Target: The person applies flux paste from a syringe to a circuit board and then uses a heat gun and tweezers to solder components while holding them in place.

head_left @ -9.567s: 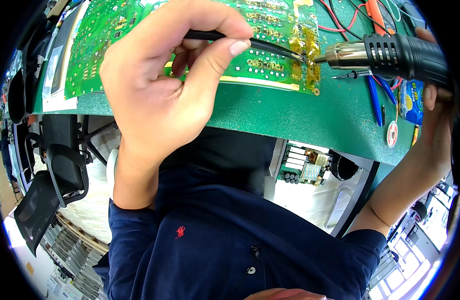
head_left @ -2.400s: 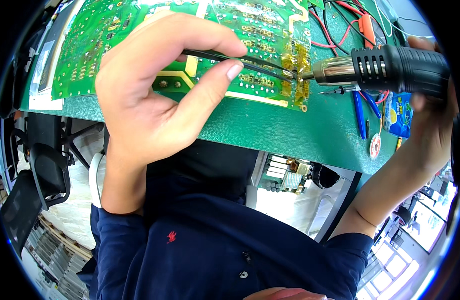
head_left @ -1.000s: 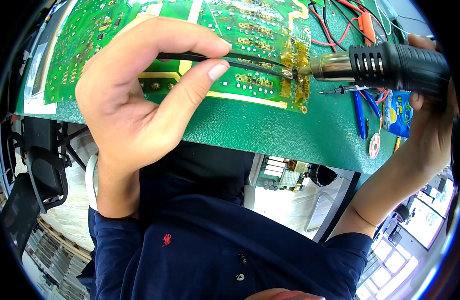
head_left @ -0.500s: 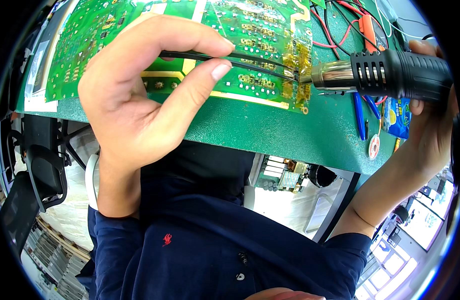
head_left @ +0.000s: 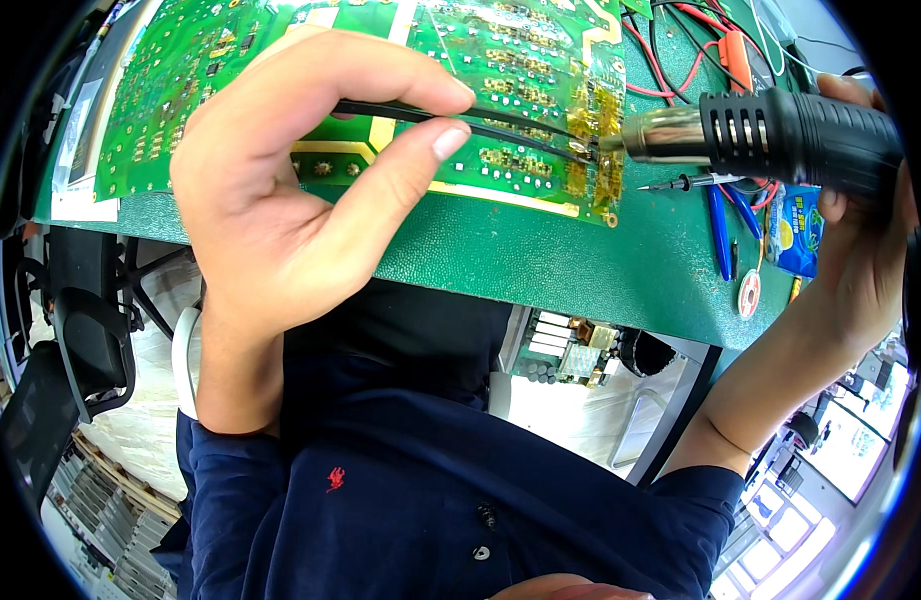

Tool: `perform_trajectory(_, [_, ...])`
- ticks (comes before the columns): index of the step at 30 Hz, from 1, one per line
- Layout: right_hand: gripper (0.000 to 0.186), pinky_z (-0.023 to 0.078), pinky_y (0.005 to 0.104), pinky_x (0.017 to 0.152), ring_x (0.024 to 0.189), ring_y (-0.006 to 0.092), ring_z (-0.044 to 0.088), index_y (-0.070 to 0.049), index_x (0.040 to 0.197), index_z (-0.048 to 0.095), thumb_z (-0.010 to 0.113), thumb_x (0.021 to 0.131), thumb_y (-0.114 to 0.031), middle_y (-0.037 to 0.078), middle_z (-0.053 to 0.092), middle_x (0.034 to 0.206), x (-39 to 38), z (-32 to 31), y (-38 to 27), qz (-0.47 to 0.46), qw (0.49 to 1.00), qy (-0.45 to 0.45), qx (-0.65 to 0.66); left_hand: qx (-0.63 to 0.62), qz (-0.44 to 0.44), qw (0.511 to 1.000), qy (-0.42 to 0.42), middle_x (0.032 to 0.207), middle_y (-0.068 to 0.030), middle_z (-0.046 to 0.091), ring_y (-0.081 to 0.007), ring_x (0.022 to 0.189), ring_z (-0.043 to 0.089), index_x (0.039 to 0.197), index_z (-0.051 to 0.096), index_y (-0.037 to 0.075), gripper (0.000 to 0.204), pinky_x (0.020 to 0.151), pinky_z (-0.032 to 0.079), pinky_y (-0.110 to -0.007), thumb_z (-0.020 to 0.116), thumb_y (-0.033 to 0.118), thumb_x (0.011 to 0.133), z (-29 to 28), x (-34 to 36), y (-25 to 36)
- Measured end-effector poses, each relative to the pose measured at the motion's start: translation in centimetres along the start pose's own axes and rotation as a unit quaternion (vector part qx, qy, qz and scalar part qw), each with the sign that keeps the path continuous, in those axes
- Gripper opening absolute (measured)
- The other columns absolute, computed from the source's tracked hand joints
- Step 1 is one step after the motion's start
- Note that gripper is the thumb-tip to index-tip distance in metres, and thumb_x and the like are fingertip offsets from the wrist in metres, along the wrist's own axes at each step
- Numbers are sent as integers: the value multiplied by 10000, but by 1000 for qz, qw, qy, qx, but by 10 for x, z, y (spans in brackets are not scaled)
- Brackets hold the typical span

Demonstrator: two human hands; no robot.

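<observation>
Between thumb and forefinger, my left hand (head_left: pixel 281 190) pinches a pair of black tweezers (head_left: pixel 501 130). Their tips reach the right end of a large green circuit board (head_left: pixel 461 175), beside amber tape (head_left: pixel 608 150) stuck along that edge. My right hand (head_left: pixel 861 215) is wrapped round the black handle of a hot air gun (head_left: pixel 781 140). The gun's metal nozzle points left at the taped part, close to the tweezer tips. Whether the tips grip a component is too small to tell.
On the green mat (head_left: pixel 461 255) at right lie blue-handled pliers (head_left: pixel 719 232), a soldering iron (head_left: pixel 686 182), a solder wick spool (head_left: pixel 749 293) and a blue packet (head_left: pixel 796 235). Red and black cables (head_left: pixel 681 60) tangle behind an orange device (head_left: pixel 736 60). Another circuit board (head_left: pixel 571 345) sits below the table edge.
The gun's nozzle has shifted slightly up and left, uncovering more of the soldering iron. My left hand has moved a little right, while the tweezer tips stay near the tape.
</observation>
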State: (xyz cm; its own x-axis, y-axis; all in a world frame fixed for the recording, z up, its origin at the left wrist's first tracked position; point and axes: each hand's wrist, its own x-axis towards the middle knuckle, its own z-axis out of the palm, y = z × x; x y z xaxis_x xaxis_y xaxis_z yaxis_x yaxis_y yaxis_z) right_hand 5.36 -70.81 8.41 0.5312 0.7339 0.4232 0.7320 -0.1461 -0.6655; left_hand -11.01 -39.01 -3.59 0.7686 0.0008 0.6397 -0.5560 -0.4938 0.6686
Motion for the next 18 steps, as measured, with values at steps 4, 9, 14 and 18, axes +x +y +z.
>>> perform_trajectory(4, [349,499,136,589,621,78,608,-18,1294,541,406,1048,-226,269,599,1206,0,8,-2,-20,999,23,-24,16,3,1000,-8,914,-162,674,-246,888,655,935,647,-38,178,808,496,-314,676,-106,772,-1,2,2])
perform_trajectory(9, [346,510,143,627,645,72,601,-7,1302,531,364,1058,-185,275,578,1238,-2,-7,3,-8,998,-61,4,23,-26,999,-7,910,-153,679,-233,875,652,934,649,-39,173,805,493,-306,682,-97,774,1,4,7])
perform_trajectory(14, [366,512,145,660,629,63,581,5,1310,521,327,1064,-183,291,573,1239,-3,-10,3,-37,998,-41,-8,27,-18,999,4,917,-146,685,-221,883,643,927,649,-42,159,813,483,-301,681,-93,781,4,4,6])
perform_trajectory(18, [384,511,148,660,623,59,571,11,1313,519,307,1068,-195,301,570,1242,-7,-17,9,-35,998,-32,-30,-18,-9,1000,21,921,-143,687,-218,895,639,925,649,-44,154,826,477,-303,675,-99,783,8,5,3])
